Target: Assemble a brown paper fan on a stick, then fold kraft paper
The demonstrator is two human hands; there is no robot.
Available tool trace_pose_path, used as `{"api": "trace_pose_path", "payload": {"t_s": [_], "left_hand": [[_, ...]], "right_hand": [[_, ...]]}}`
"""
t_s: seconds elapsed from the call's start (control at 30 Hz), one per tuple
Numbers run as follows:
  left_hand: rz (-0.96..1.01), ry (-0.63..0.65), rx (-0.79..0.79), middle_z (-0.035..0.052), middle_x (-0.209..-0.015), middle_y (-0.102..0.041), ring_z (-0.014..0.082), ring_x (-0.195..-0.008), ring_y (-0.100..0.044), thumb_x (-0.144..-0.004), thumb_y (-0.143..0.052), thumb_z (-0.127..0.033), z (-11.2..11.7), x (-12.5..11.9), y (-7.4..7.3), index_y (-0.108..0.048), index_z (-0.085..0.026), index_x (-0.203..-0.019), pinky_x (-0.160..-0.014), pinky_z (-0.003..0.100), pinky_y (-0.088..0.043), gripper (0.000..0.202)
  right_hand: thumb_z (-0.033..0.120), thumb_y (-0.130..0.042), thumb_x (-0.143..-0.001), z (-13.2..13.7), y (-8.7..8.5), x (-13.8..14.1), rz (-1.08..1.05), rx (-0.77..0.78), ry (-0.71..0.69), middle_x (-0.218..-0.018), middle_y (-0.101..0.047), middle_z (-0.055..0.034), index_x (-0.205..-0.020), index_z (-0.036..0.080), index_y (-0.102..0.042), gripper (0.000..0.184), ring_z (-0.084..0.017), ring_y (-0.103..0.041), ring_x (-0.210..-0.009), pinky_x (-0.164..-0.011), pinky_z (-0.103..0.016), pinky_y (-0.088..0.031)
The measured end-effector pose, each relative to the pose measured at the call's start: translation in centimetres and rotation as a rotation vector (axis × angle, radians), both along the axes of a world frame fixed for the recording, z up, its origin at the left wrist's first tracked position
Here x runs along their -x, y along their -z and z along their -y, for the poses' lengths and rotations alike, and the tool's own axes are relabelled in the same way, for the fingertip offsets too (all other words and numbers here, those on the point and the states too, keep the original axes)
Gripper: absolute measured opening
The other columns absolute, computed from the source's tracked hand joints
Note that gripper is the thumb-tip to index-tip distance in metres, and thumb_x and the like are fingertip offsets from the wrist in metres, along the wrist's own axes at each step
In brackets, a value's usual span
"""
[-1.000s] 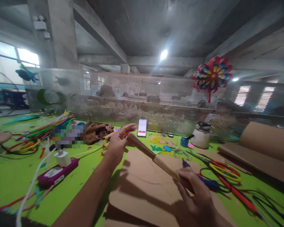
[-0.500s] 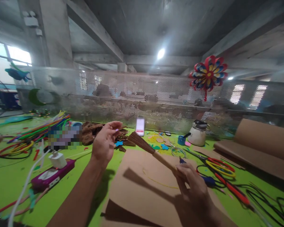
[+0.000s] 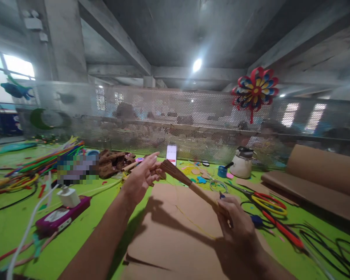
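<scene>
My right hand [image 3: 236,227] is closed around the lower end of a long brown paper roll [image 3: 189,184] that slants up to the left and ends in a frayed, fringed tip. My left hand [image 3: 141,177] is raised at that tip, its fingers pinching the fringe strands. Both hands hover over a large sheet of brown cardboard [image 3: 169,237] lying on the green table [image 3: 23,241].
A phone [image 3: 171,153] stands against the mesh fence at the back. A purple power strip with a white charger [image 3: 60,214] lies at the left, near coloured wires [image 3: 32,165]. At the right lie scissors and cables [image 3: 271,212], a white pot [image 3: 241,163] and a cardboard roll [image 3: 323,175].
My left hand drew back from the fringed tip half a second ago and has returned to it, pinching the strands. The right hand has kept its grip on the roll.
</scene>
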State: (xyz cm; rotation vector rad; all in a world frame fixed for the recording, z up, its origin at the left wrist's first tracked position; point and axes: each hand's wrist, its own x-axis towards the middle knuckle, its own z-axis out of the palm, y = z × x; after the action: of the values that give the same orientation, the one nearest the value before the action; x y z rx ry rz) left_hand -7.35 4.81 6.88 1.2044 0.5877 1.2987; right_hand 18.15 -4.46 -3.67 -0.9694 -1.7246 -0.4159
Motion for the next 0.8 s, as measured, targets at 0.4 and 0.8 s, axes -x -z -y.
{"api": "trace_pose_path", "payload": {"t_s": [0.4, 0.8], "left_hand": [[-0.397, 0.002, -0.016, -0.0008, -0.056, -0.057, 0.0064, -0.046, -0.045, -0.069, -0.073, -0.035, 0.7, -2.1, 1.2, -0.068, -0.016, -0.082, -0.043, 0.019, -0.026, 0.024], [-0.885, 0.418, -0.554, 0.0024, -0.063, -0.065, 0.0117, -0.054, -0.054, -0.091, -0.045, -0.037, 6.0, -5.3, 1.8, -0.069, -0.021, -0.086, -0.049, 0.022, -0.04, 0.03]], "right_hand": [[0.016, -0.05, -0.088, -1.4, -0.6, -3.0, -0.075, -0.006, 0.268, -0.08, -0.054, -0.0036, -0.092, 0.02, -0.053, 0.007, -0.017, -0.054, -0.072, -0.064, -0.03, -0.046], [0.036, -0.058, -0.079, -3.7, -2.1, -4.9, -0.734, 0.295, 0.256, -0.055, -0.055, 0.0027, -0.079, 0.018, -0.054, 0.019, -0.015, -0.053, -0.046, -0.045, -0.027, -0.043]]}}
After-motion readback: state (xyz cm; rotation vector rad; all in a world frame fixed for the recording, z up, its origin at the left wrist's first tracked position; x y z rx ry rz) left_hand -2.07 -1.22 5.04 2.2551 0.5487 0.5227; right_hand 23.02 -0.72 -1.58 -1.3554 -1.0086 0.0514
